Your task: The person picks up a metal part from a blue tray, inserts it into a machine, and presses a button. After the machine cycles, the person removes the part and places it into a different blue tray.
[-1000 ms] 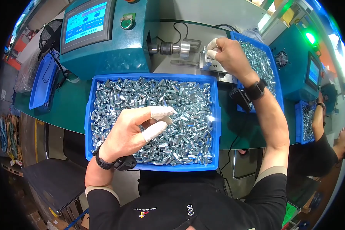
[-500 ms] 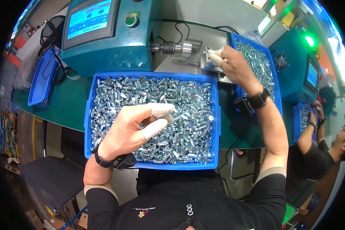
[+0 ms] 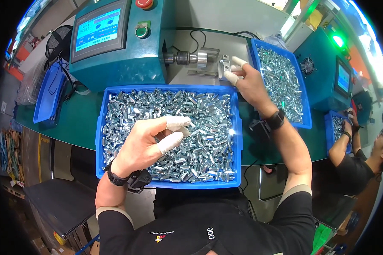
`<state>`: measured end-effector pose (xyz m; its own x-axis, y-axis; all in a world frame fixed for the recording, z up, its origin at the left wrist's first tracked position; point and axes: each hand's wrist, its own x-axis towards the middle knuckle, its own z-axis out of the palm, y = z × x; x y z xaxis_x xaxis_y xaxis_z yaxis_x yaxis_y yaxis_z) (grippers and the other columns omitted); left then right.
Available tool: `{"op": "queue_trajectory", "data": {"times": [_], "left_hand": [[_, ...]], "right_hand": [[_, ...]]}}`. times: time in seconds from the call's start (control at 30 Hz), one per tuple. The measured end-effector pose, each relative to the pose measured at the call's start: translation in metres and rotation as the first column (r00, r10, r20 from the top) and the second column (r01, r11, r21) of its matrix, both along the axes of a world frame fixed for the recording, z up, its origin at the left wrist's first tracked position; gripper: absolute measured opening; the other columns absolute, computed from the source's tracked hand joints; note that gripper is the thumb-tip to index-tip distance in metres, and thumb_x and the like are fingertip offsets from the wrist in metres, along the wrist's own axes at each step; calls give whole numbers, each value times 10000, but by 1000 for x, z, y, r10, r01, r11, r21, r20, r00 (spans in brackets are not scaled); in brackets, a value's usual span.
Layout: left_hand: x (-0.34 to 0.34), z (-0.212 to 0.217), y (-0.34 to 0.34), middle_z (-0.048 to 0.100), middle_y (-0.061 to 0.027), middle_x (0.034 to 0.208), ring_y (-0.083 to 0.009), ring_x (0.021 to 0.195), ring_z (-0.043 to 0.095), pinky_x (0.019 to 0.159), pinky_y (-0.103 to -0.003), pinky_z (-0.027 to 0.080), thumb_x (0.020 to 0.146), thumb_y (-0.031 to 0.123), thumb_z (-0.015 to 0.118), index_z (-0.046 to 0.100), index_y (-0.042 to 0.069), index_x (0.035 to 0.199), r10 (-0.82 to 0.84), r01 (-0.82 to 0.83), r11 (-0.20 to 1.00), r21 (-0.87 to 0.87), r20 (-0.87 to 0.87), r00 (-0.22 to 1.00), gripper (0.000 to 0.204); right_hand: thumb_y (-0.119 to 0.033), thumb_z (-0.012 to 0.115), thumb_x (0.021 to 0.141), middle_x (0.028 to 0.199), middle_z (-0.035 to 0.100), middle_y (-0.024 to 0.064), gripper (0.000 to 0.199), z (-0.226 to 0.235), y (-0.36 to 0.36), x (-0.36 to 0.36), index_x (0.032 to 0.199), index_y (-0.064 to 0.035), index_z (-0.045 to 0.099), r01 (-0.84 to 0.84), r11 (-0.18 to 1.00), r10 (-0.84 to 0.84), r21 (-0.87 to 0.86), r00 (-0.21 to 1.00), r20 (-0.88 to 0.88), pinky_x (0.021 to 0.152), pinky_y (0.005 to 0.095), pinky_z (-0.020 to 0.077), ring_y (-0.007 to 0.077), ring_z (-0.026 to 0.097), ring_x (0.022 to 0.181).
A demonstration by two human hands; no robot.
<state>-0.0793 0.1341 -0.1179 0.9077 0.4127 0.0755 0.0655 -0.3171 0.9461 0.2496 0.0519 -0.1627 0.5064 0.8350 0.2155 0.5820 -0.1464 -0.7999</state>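
Observation:
My left hand (image 3: 142, 142) hovers over a blue tray (image 3: 238, 146) heaped with shiny hexagonal metal nuts (image 3: 200, 148). White coverings wrap its thumb and index finger, which curl toward each other in a pinch; whatever lies between the tips is hidden. Farther right, my right hand (image 3: 251, 85) has its covered thumb and index finger spread apart beside a small metal fixture block (image 3: 224, 68). Nothing shows between those fingers. Facing that block is a round metal spindle head (image 3: 202, 58) projecting from a teal machine (image 3: 119, 70).
A second blue tray (image 3: 307, 114) of similar metal parts stands right of the fixture. The machine carries a screen (image 3: 98, 29), a green button (image 3: 142, 30) and a red knob (image 3: 144, 3). At far right a co-worker (image 3: 357, 148) handles parts by another machine (image 3: 323, 80).
My right hand has opened its fingers, which were closed together at the fixture block, and drawn slightly back toward me. The left hand has barely moved. The view has shifted a little.

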Motion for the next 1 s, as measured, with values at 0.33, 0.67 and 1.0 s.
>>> {"op": "queue_trajectory", "data": {"times": [0.33,0.67,1.0], "left_hand": [[3,2,-1,777,-129,1058,-163,839,745,767,-295,604,980,61,652,674,-4,1310,-32,32,999,3,-7,999,337],[7,0,-3,771,-145,1071,-172,865,740,778,-306,605,981,65,650,671,-11,1308,-16,14,998,-56,-25,1000,336],[9,-2,-1,769,-148,1068,-171,856,734,790,-310,600,974,45,643,668,-24,1302,5,-14,994,-109,-85,996,336]], "right_hand": [[-230,745,971,1172,718,51,531,3,3,2,1428,3,608,-153,988,144,14,889,-434,869,251,524,105,647,984],[-218,795,933,1050,677,3,469,12,15,17,1352,-36,689,-314,949,272,-42,876,-399,754,226,476,65,577,873],[-185,734,972,1169,635,32,465,8,32,33,1390,-2,647,-463,885,422,-51,842,-335,847,264,511,109,606,984]]}}
